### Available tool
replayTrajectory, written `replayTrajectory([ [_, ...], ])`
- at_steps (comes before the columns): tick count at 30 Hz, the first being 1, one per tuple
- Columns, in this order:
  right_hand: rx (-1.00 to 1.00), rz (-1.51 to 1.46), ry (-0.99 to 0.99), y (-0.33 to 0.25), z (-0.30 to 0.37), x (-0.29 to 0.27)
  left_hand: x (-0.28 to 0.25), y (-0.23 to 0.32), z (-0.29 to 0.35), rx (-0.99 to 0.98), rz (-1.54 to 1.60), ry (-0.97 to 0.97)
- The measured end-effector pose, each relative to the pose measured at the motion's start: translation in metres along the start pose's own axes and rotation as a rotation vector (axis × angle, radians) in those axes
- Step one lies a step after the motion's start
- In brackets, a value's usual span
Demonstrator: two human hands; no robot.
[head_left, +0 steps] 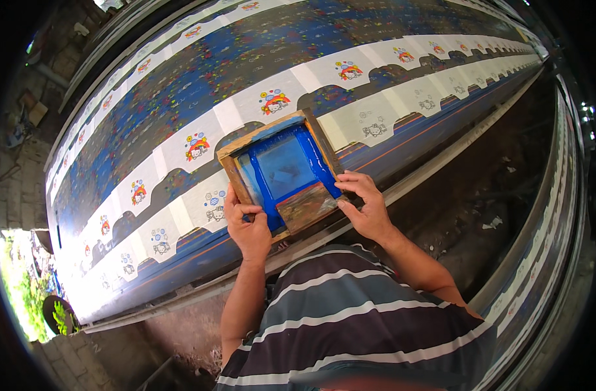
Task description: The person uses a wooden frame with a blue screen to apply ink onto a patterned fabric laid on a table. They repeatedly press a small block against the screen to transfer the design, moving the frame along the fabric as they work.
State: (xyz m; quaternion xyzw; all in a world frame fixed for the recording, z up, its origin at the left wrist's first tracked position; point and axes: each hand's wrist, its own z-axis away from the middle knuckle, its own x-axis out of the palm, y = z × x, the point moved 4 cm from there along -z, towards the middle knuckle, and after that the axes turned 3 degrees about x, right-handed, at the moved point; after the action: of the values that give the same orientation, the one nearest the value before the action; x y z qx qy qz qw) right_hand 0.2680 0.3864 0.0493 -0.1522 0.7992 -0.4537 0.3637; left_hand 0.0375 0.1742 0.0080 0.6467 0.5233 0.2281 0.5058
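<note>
A wooden screen-printing frame (265, 134) lies over the near row of white cut pieces (340, 128) on the long table. Thick blue ink (322, 171) coats its inside around a paler mesh window (286, 167). Across the frame's near right corner rests a flat, paint-stained brown board (307, 207), perhaps a squeegee. My left hand (249, 227) grips the left rail, fingers curled, with the thumb against the inner side. On the right rail my right hand (366, 207) holds with fingertips and thumb. The print under the frame is hidden.
The paint-spotted table (246, 72) curves away far right. A farther row of white pieces (229, 124) carries coloured rainbow cartoon prints; near-row prints show blue and grey outlines. A ledge (435, 166) runs along the near edge. Another table (539, 260) stands at right beyond a dark aisle.
</note>
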Motion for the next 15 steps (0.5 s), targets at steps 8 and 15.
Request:
replayTrajectory([
  [8,-0.025,-0.092,-0.08,0.025,-0.005,-0.038,0.031,-0.005,0.01,-0.155,0.208,0.022],
  [15,-0.147,-0.05,-0.096,0.016,-0.011,-0.049,0.036,-0.012,0.015,-0.17,0.294,0.037],
])
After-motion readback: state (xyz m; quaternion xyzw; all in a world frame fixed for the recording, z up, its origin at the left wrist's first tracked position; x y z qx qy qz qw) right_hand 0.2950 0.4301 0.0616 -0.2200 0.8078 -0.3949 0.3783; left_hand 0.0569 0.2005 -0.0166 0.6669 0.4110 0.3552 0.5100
